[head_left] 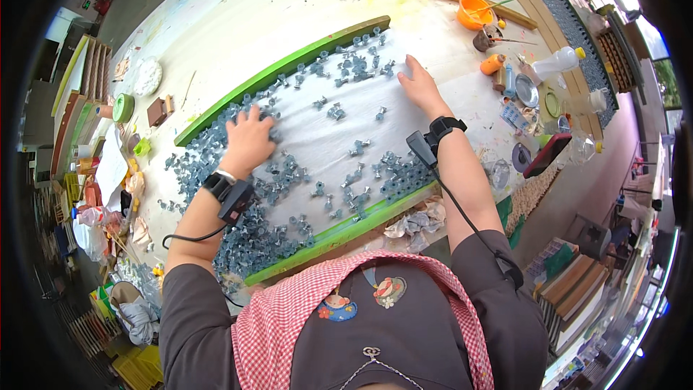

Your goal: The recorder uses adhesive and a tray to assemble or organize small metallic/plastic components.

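Note:
Many small blue-grey pieces with pale metal-like stems (263,242) lie heaped at the left of a white sheet (339,141) and scatter thinly to its right. My left hand (249,141) is over the heap's far part, fingers spread among the pieces and nothing visibly held. On the sheet's right side, my right hand (421,92) has its fingers stretched out and apart, close to a few loose pieces (388,68). A long green-edged wooden strip (285,72) borders the pieces at the far side. Another green strip (350,231) runs along the near side.
At the right stand an orange bowl (474,13), an orange bottle (492,64), a clear bottle (556,65) and a phone (546,155). Crumpled paper (422,224) lies beyond the near strip. A green tape roll (123,107) sits at the left.

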